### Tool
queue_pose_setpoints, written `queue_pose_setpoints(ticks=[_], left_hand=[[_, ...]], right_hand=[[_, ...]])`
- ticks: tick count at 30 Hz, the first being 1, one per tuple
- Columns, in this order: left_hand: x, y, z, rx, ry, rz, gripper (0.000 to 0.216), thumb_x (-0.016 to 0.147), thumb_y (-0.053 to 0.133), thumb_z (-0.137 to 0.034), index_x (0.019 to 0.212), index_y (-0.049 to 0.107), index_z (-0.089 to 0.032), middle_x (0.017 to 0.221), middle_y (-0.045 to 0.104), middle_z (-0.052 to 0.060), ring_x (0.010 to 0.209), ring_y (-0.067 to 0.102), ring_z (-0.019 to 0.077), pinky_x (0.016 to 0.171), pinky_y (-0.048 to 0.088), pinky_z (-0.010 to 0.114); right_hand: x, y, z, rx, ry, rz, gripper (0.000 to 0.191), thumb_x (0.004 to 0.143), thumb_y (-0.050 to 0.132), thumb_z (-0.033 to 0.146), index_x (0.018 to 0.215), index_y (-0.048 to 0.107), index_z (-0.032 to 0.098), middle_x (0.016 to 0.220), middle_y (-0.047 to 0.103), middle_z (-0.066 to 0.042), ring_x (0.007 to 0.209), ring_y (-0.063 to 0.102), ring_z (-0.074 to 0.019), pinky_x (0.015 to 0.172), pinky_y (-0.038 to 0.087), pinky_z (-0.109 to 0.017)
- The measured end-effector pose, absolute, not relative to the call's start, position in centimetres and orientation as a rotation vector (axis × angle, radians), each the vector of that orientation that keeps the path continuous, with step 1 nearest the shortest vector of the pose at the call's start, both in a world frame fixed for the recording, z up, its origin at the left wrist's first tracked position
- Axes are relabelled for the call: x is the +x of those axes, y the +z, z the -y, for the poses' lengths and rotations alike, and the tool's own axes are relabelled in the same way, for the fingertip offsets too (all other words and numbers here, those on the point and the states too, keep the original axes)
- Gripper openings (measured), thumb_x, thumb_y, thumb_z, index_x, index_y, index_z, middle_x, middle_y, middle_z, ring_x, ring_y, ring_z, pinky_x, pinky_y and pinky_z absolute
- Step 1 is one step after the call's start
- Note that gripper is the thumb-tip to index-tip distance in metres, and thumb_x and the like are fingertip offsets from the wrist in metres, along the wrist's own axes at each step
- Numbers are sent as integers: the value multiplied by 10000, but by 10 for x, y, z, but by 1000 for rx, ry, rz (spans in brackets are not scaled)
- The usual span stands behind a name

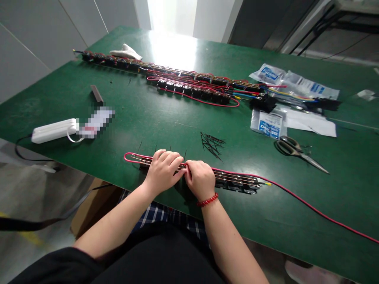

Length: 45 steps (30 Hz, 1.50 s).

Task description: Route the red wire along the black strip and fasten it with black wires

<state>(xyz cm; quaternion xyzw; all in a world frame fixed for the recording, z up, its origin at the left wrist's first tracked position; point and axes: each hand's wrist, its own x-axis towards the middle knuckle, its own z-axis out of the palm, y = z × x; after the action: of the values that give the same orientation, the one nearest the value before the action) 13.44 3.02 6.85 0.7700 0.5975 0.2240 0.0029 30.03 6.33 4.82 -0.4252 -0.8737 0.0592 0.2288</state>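
A black component strip (237, 180) with thin copper-coloured rods lies along the table's near side. A red wire (284, 191) runs along its top, loops back at the left end and trails off to the right. My left hand (164, 169) is closed over the strip's left half, thumb towards the other hand. Beside it my right hand (200, 177), with a red bead bracelet (207, 200), pinches at the strip's middle; what is between its fingertips is hidden. Several thin black cable ties stick up behind the strip. A pile of loose cable ties (211, 145) lies just beyond.
Longer wired black strips (192, 92) lie across the table's far side. Scissors (296, 152), plastic bags (268, 123) and white paper (310, 122) are at the right. On the left are a white power strip (55, 130) and a blurred-out item. A white glove (126, 52) rests at the back.
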Motion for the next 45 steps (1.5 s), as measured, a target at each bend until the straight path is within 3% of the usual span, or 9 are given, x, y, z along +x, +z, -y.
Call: queue_pose_setpoints(ticks=[6,13,24,35,40,45], left_hand=[[116,44,-11,2445,695,-1959,531,841,575,-598,1198,600,-206,1150,659,105,1061,569,274,1024,343,431],[111,37,-21,2471,628,-1919,427,863,574,-555,1178,635,-272,1109,656,80,1034,558,262,963,363,420],[113,39,-21,2472,642,-1921,406,868,566,-516,1179,635,-264,1108,644,86,1032,544,268,966,361,436],[114,39,-21,2482,658,-1935,379,874,553,-498,1159,637,-262,1101,648,80,1031,549,269,961,365,434],[114,40,-21,2465,677,-1930,387,868,560,-504,1158,637,-259,1095,647,84,1030,550,272,952,368,432],[115,40,-20,2488,679,-1944,389,869,556,-512,1142,642,-249,1090,653,85,1021,554,270,953,365,434]], right_hand=[[300,49,-62,-1187,174,2392,172,927,458,221,915,625,184,822,681,-48,782,557,-192,735,365,-324],[299,49,-65,-1197,170,2370,186,932,451,224,906,631,182,809,678,-55,784,565,-195,739,376,-326],[299,51,-65,-1180,151,2369,172,924,462,205,898,631,181,822,690,-54,795,581,-192,745,385,-318],[304,71,-64,-1207,349,2489,114,926,524,272,937,607,195,889,690,-54,827,596,-194,757,409,-311],[314,77,-66,-1191,411,2525,233,862,651,342,1044,607,203,982,702,-67,905,617,-222,798,448,-343],[334,75,-73,-1132,485,2568,382,777,754,300,1112,600,199,1050,696,-78,962,624,-236,841,490,-378]])
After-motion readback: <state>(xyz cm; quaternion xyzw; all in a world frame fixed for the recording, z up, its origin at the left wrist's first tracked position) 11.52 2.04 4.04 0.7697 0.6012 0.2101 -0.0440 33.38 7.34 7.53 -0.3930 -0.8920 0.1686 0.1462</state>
